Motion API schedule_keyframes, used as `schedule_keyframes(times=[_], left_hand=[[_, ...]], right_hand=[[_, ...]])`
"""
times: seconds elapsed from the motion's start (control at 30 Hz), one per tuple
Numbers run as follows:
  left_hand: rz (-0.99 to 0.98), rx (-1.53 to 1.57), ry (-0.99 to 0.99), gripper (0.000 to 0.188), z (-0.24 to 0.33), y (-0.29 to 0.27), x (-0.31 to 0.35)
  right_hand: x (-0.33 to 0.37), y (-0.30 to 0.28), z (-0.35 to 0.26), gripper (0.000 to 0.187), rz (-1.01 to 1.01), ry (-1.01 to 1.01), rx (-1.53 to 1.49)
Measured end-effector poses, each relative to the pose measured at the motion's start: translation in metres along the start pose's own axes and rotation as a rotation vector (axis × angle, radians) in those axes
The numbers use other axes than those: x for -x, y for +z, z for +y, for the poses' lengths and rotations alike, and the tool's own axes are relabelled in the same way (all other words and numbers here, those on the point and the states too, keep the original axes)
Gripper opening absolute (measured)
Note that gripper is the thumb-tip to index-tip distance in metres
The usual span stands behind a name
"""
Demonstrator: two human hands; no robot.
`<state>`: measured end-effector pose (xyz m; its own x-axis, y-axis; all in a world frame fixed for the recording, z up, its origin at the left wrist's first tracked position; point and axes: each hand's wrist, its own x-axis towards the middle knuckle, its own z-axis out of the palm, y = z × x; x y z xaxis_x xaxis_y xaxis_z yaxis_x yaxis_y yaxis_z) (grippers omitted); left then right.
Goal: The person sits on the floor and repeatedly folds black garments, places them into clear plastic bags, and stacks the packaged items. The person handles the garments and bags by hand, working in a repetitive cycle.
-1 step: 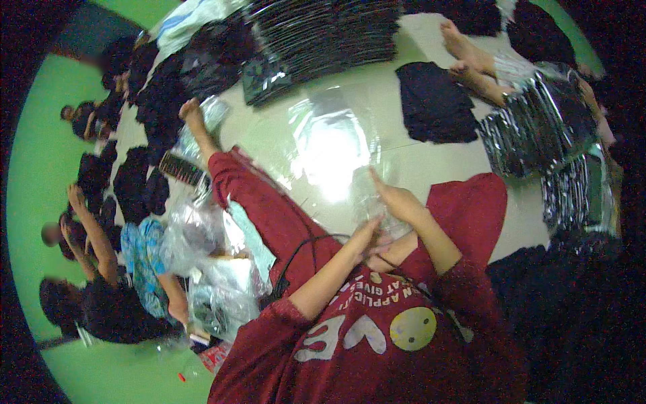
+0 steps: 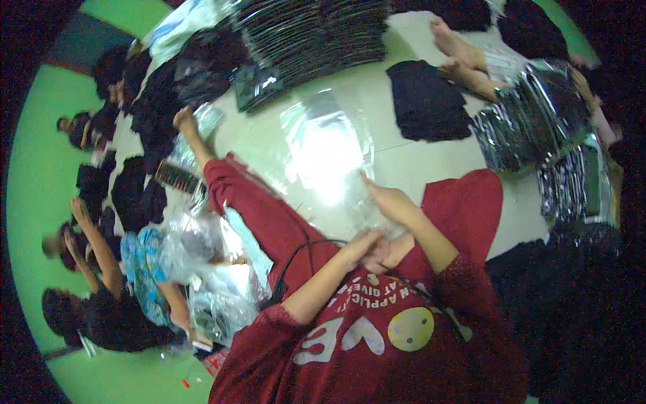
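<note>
My right hand [image 2: 392, 203] is over the floor in front of my lap, its fingers closed at the edge of a clear plastic bag [image 2: 358, 207]. Glare and the thin film make the bag's outline hard to follow. Close to my belly, my left hand [image 2: 370, 251] is bent inward below the bag; blur smears its fingers, and I cannot tell whether they touch the film. Between my spread legs, beyond my hands, several clear plastic bags [image 2: 309, 131] lie flat on the pale tiles under a bright reflection. A black cable [image 2: 296, 256] loops by my left forearm.
Stacked black bagged packets [image 2: 316, 40] stand ahead. A folded black garment [image 2: 431, 101] lies right of them, near another person's feet [image 2: 464, 60] and more packets [image 2: 531, 121]. Dark cloth [image 2: 531, 289] is piled at my right. Crumpled plastic [image 2: 222, 296] and a seated person [image 2: 108, 313] are at left.
My left hand has drawn back slightly toward my belly, and its fingers have curled in. My right hand stays nearly in place. The whole view has shifted a little.
</note>
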<state>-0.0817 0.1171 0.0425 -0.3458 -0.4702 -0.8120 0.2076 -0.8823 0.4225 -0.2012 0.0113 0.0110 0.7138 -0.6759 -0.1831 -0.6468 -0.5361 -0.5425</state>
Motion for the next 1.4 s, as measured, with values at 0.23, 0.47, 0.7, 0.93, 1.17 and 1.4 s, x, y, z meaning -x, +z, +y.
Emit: schedule_keyframes(times=[0.23, 0.47, 0.7, 0.93, 1.17, 1.4], left_hand=[[-0.300, -0.577, 0.445, 0.027, 0.103, 0.005, 0.027], [0.172, -0.123, 0.684, 0.012, 0.198, 0.046, -0.122], [0.702, -0.534, 0.821, 0.030, 0.232, 0.028, -0.218], [0.449, -0.419, 0.630, 0.018, 0.257, 0.037, -0.203], [0.372, 0.009, 0.553, 0.041, 0.265, 0.043, -0.213], [0.303, -0.205, 0.687, 0.070, 0.282, 0.065, -0.236]], right_hand=[[-0.013, 0.026, -0.011, 0.045, 0.147, -0.119, -0.001], [-0.007, 0.040, -0.024, 0.027, 0.025, -0.202, 0.211], [-0.016, 0.022, -0.025, 0.017, -0.175, -0.135, 0.162], [-0.024, 0.035, -0.022, 0.017, -0.010, -0.145, -0.033], [-0.025, 0.044, -0.020, 0.015, 0.066, -0.224, 0.034], [-0.020, 0.051, -0.012, 0.019, 0.106, -0.280, 0.098]])
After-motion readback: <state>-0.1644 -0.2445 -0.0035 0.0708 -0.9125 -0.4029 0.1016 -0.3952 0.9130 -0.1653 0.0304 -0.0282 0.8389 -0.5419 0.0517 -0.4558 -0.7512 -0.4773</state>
